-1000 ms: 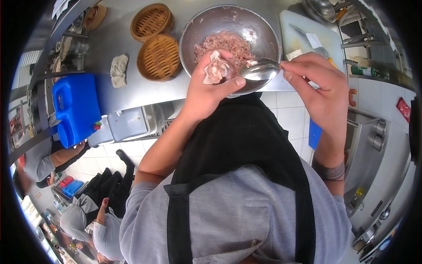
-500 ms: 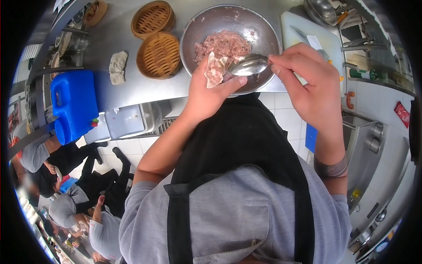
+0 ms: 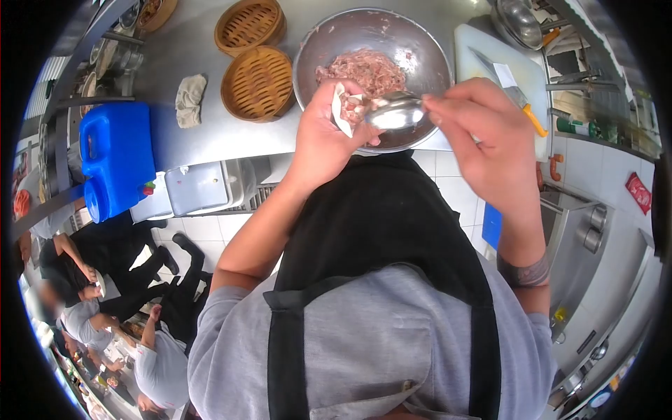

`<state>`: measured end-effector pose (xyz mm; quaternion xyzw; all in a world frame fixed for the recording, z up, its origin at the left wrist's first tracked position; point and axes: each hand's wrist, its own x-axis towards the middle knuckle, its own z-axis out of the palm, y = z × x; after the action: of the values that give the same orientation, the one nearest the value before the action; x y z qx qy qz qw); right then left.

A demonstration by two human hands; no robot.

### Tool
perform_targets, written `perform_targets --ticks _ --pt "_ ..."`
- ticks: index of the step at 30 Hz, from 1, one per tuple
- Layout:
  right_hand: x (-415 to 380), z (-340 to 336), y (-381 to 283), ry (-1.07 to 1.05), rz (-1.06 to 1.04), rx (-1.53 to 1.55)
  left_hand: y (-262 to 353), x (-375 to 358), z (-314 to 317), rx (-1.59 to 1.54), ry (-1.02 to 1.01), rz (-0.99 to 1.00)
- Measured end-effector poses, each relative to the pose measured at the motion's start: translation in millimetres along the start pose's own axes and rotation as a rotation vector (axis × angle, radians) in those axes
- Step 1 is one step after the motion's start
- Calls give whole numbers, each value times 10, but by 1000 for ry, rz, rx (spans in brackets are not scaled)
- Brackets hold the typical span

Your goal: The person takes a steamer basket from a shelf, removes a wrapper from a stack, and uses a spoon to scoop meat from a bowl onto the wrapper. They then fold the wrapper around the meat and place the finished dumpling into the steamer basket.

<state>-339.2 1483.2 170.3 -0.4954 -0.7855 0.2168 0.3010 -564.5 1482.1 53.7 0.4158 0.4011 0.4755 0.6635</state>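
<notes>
My left hand is cupped around a thin pale dumpling wrapper with pink minced meat in it, just over the near left rim of a steel mixing bowl. Between finger and thumb, my right hand pinches the end of a metal spoon. The spoon's rounded back faces up, its tip against or right beside the meat in the wrapper. More raw minced meat lies heaped in the bowl behind my hands. The spoon's underside is hidden.
Two bamboo steamers stand left of the bowl, beside a folded cloth. A blue jug is at the left table edge. On the right, a yellow-handled knife lies on a white cutting board. Co-workers are at lower left.
The spoon has turned from showing its hollow to showing its back, against the filling. My left hand has closed more around the wrapper, which is now folded up at its left side.
</notes>
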Motion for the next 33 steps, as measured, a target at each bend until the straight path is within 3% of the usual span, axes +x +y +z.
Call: perform_targets --ticks 2,4,8,10,12,15,20,26,28,33 --pt "78 59 -22 -25 -266 -122 -7 5 22 12 -34 -33" --pt "127 98 -104 -52 -290 -174 41 5 98 284 -20 139" --pt "203 -53 -173 -125 -388 -297 57 42 71 468 5 227" --pt "240 -198 -186 -112 -378 -302 1 33 2 50 1 60" --pt "240 -265 -115 -98 -374 -308 -24 47 -119 58 12 -15" --pt "188 -235 200 -17 -196 -408 -1 51 -194 442 188 160" --pt "41 433 733 -250 -8 -554 -56 58 -427 396 356 112" --pt "40 1329 970 -327 -94 -538 -518 131 -450 209 466 237" --pt "62 1479 944 -481 -19 -598 -793 237 -494 350 483 251" --pt "8 1484 806 -521 -83 -578 -1018 387 -419 584 683 423"
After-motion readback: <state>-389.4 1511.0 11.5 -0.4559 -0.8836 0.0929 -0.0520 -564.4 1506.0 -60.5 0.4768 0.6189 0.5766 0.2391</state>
